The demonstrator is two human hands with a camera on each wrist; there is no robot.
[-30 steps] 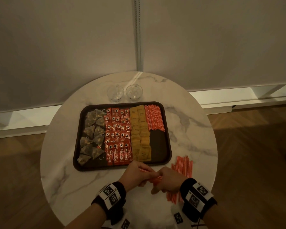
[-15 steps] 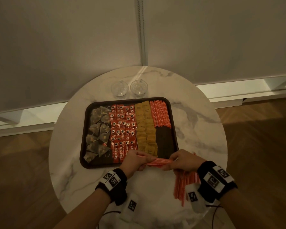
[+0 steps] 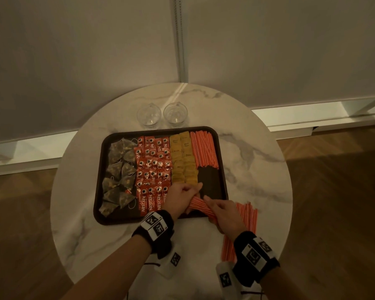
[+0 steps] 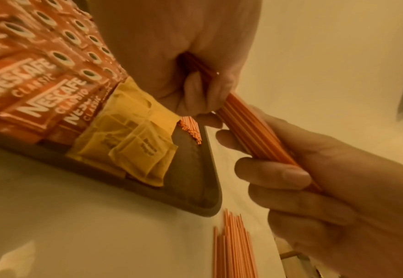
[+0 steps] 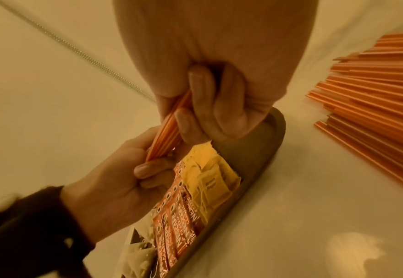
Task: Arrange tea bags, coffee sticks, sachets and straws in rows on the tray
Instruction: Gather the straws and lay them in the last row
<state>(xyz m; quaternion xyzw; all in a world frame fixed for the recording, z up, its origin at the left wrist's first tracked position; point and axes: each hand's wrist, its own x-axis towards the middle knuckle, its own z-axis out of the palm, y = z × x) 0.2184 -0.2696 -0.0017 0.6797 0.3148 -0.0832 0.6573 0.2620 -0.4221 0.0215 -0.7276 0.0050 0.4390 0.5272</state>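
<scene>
In the head view, the left hand and the right hand both curl round one bundle of orange straws, held slantwise over the lower right corner of the dark tray, above the bare patch below the straws already laid at upper right; tea bags, coffee sticks and yellow sachets fill the rows leftward, and a loose pile of straws lies on the marble bench just right of the tray; in the left wrist view, the left hand's fingers close round one end of the bundle while the right hand cradles the other, fingers bent beneath; in the right wrist view, the right hand's fingers pinch the flat sheaf against the palm; the straws look very light, thin, smooth and apt to slide past each other or fan out, so a hold near both ends, squeezed gently to keep them flush, seems wise; a hard squeeze would likely kink them.
</scene>
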